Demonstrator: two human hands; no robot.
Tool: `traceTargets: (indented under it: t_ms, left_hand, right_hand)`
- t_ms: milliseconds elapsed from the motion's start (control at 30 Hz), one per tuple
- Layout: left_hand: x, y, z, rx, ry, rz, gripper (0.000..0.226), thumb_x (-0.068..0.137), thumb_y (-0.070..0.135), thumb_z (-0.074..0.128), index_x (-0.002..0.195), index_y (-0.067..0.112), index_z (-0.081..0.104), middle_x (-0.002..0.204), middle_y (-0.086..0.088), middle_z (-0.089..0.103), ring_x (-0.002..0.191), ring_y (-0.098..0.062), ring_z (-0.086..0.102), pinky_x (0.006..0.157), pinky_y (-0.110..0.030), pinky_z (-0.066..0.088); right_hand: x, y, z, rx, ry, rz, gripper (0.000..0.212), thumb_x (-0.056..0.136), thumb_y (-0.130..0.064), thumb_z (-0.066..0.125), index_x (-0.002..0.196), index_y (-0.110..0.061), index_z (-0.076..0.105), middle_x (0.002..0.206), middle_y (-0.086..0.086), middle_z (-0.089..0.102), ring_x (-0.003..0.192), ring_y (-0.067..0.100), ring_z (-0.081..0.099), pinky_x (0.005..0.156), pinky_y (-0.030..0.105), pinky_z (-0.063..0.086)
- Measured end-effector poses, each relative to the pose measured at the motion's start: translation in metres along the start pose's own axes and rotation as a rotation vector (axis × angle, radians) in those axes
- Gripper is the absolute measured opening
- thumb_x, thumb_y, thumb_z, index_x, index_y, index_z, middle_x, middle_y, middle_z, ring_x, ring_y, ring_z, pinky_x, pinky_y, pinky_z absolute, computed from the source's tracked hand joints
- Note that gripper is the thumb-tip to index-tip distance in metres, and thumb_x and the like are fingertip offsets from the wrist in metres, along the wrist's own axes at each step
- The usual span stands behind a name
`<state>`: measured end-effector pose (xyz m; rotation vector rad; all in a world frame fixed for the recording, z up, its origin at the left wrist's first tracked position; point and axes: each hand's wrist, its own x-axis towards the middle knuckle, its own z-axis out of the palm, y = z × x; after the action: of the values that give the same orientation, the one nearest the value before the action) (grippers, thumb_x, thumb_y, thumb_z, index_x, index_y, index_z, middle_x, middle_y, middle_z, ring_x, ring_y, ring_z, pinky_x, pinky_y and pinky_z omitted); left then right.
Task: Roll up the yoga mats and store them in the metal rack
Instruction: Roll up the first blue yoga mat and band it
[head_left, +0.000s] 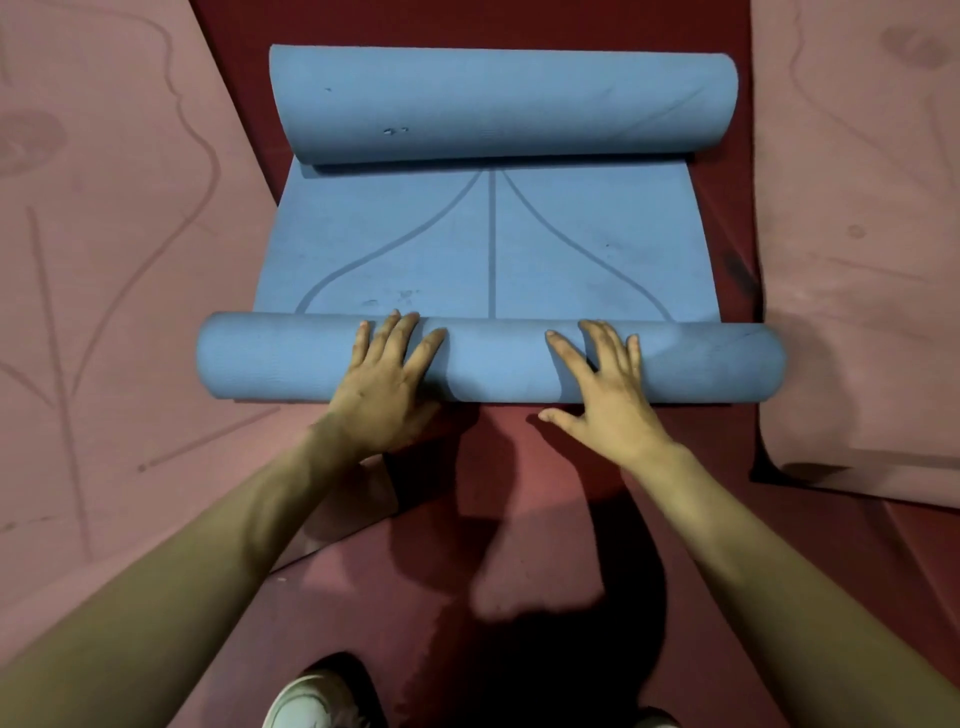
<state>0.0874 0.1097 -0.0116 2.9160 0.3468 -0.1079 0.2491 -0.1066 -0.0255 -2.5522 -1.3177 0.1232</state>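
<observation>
No words, labels, brand names or numbers can be read anywhere in the head view. The only printed marks are line patterns without letters. On the flat stretch of the blue yoga mat (405, 244), at the centre, there is a straight dark line running from 12 to 6 o'clock with a curved line sweeping outward on each side of it. The pink mat (104, 260) at 9 o'clock and the second pink mat (857, 234) at 3 o'clock carry faint curved and straight lines, too dim to make out as any sign.
</observation>
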Motion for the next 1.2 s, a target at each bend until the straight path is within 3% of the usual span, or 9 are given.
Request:
traceTargets:
  t_ms: [200,400,500,567,733,967,1067,1200]
  left_hand:
    - [0.026,-0.017,-0.004,-0.032,-0.002,0.044,0.090,0.067,0.060,0.052,0.135,0.001,0.045,0.126,-0.020,0.048,0.117,-0.033,0.037,0.099,-0.069,0.026]
    - [0.034,-0.026,-0.003,0.037,0.022,0.097,0.085,0.068,0.056,0.052,0.135,0.004,0.039,0.127,-0.018,0.047,0.116,-0.032,0.040,0.096,-0.060,0.033]
    - [0.040,-0.028,-0.002,0.065,0.024,0.082,0.091,0.064,0.048,0.075,0.136,0.004,0.040,0.129,-0.017,0.046,0.118,-0.036,0.043,0.099,-0.055,0.030]
    - [0.043,-0.028,-0.004,0.090,0.011,0.051,0.097,0.062,0.048,0.080,0.139,0.007,0.038,0.132,-0.017,0.044,0.121,-0.036,0.041,0.103,-0.052,0.026]
    - [0.044,-0.021,-0.009,0.072,0.003,-0.016,0.095,0.060,0.052,0.080,0.138,0.018,0.039,0.127,-0.011,0.046,0.119,-0.031,0.040,0.101,-0.047,0.025]
    - [0.004,-0.006,-0.014,0.001,-0.007,-0.008,0.091,0.046,0.056,0.067,0.128,0.022,0.051,0.116,-0.009,0.059,0.106,-0.035,0.053,0.088,-0.048,0.037]
    - [-0.026,0.005,-0.007,-0.008,0.021,0.035,0.091,0.038,0.056,0.062,0.122,0.027,0.045,0.105,-0.008,0.063,0.091,-0.034,0.060,0.078,-0.047,0.046]
    - [-0.060,0.019,0.008,-0.054,0.090,0.020,0.088,0.046,0.051,0.080,0.123,0.027,0.045,0.109,-0.009,0.056,0.091,-0.032,0.058,0.083,-0.044,0.047]
  right_hand:
    - [0.031,0.008,-0.013,0.009,-0.179,0.015,0.093,0.075,-0.043,0.074,0.149,-0.028,0.020,0.153,0.013,0.015,0.144,0.025,0.004,0.113,0.043,-0.011]
    - [0.043,0.012,-0.019,-0.024,-0.232,0.011,0.091,0.075,-0.045,0.072,0.149,-0.030,0.020,0.149,0.011,0.018,0.141,0.023,0.008,0.112,0.039,-0.006]
    - [0.048,0.010,-0.019,-0.049,-0.257,0.017,0.096,0.071,-0.045,0.075,0.148,-0.028,0.019,0.147,0.010,0.021,0.140,0.023,0.011,0.112,0.041,-0.002]
    - [0.051,0.009,-0.021,-0.072,-0.266,0.017,0.097,0.069,-0.045,0.075,0.146,-0.027,0.020,0.145,0.009,0.025,0.138,0.024,0.016,0.112,0.042,0.002]
    - [0.053,0.006,-0.027,-0.141,-0.209,0.013,0.091,0.060,-0.047,0.078,0.137,-0.031,0.033,0.125,0.003,0.041,0.120,0.023,0.037,0.104,0.037,0.021]
    - [0.022,0.001,-0.037,-0.125,-0.295,-0.027,0.094,0.051,-0.057,0.076,0.133,-0.035,0.037,0.114,-0.002,0.043,0.111,0.020,0.041,0.098,0.038,0.027]
    - [-0.010,-0.004,-0.036,-0.098,-0.313,-0.052,0.095,0.047,-0.060,0.071,0.133,-0.034,0.040,0.113,0.000,0.045,0.110,0.023,0.045,0.097,0.041,0.029]
    - [-0.049,-0.006,-0.023,-0.043,-0.234,-0.058,0.095,0.047,-0.053,0.077,0.133,-0.030,0.044,0.118,0.005,0.047,0.112,0.027,0.046,0.099,0.044,0.031]
